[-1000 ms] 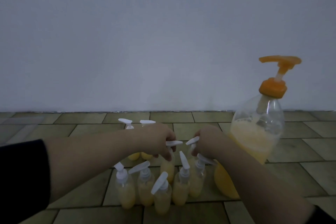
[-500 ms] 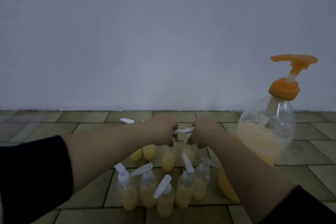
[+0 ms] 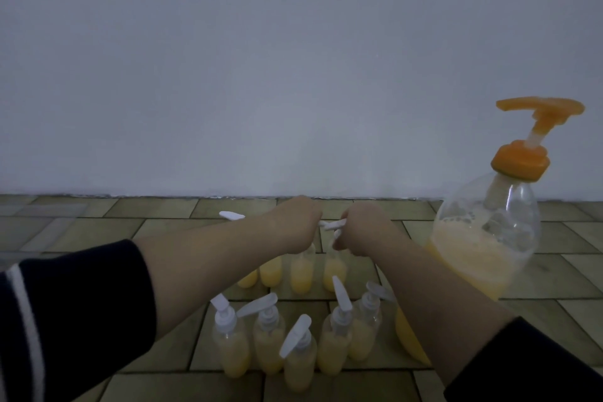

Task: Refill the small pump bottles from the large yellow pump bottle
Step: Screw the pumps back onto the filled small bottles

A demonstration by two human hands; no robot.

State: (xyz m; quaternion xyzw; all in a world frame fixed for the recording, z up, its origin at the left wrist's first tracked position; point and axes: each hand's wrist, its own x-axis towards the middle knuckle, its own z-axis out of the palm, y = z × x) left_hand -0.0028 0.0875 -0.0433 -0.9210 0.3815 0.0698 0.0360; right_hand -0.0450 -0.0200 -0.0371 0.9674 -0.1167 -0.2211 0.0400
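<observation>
Both hands (image 3: 329, 230) seemingly gripping small bottles (image 3: 301, 271) (slim white pumps), glossy tiles (image 3: 571, 274)

Both hands (image 3: 329, 228) moved farther back, onto the rear small bottles (image 3: 301, 271).

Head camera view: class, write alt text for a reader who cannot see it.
Two hands, the left hand and right hand, grip the white pump tops of small bottles of yellow liquid in the back row on a tiled floor. More small bottles stand nearer; a large yellow pump bottle stands right.
</observation>
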